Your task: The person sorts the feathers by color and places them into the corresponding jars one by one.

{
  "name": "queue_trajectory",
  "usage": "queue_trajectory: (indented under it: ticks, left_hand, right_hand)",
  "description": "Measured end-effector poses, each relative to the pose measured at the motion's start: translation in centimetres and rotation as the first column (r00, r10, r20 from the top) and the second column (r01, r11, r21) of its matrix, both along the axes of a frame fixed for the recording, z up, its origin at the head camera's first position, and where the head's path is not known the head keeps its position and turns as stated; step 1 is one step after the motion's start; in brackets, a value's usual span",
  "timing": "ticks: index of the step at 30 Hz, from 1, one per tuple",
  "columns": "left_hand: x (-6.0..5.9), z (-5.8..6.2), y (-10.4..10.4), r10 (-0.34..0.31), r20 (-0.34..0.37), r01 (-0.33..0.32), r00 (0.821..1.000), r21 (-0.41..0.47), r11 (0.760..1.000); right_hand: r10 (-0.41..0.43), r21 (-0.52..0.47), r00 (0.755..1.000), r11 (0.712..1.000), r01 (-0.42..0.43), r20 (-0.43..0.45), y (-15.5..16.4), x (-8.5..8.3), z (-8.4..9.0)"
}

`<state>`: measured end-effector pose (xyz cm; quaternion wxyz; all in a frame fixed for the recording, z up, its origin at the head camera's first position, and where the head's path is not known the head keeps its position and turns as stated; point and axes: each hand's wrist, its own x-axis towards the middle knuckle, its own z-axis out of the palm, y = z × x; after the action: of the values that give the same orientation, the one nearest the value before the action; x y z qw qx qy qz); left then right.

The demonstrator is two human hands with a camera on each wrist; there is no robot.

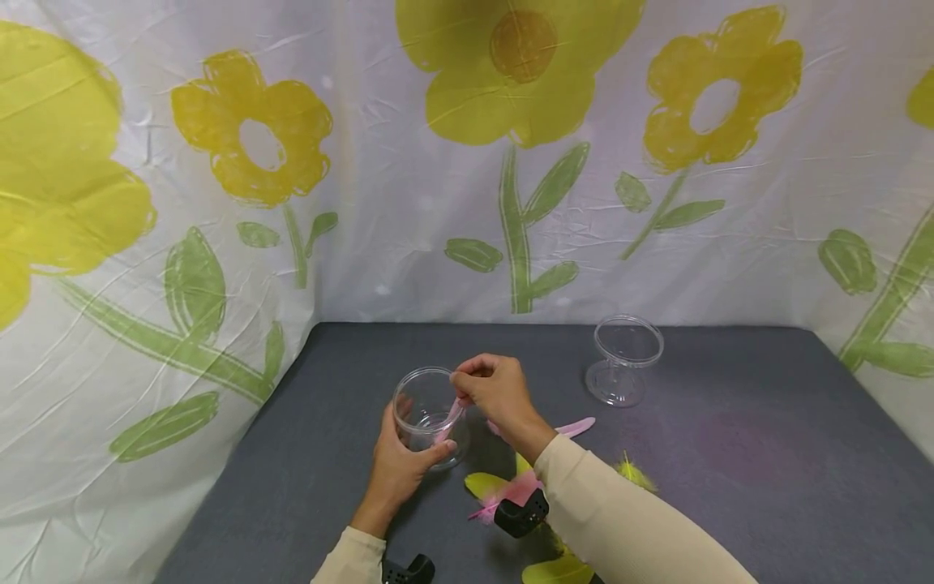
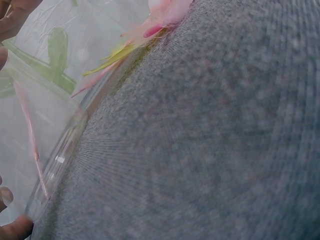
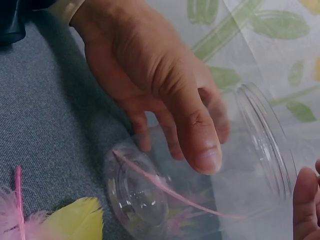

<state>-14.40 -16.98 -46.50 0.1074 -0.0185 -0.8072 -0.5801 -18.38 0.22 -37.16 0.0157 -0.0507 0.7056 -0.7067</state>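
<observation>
My left hand (image 1: 401, 458) grips a clear plastic jar (image 1: 426, 427) from its side, thumb near the base and fingers round the far side. The jar stands on the dark table with its mouth upward. At the right of the rim, my right hand (image 1: 496, 393) pinches a thin pink feather (image 1: 451, 418) between thumb and fingers. The feather slants down inside the jar; in the right wrist view its lower tip reaches the base. That view also shows the left hand (image 3: 170, 95) wrapped round the jar's wall.
Loose pink and yellow feathers (image 1: 485, 485) lie on the table (image 1: 328, 389) right of the jar, partly under the right forearm. A pink feather (image 1: 576, 427) lies beyond them. Another clear jar (image 1: 616, 383) stands at the back right. A flower-printed curtain (image 1: 379, 211) hangs behind.
</observation>
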Motion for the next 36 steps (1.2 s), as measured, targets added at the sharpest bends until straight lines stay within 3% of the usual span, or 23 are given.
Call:
queue_trajectory:
  ticks: [8,27,36]
  left_hand:
    - [-0.1,0.1,0.2,0.007,-0.013,-0.007,1.000,-0.006,1.000]
    - [0.1,0.2,0.1,0.020,0.002,-0.020,1.000,0.000,1.000]
    - [0.1,0.0,0.0,0.018,-0.014,-0.017,1.000,0.011,1.000]
  right_hand:
    - [0.024,-0.057,0.999,0.998,-0.026,-0.023,1.4,0.5,1.0]
    - [-0.072,-0.092,0.992,0.994,0.062,-0.103,9.6,-0.2,3.9]
    - [-0.116,-0.060,0.987,0.992,0.110,-0.110,14.1,-0.2,3.5]
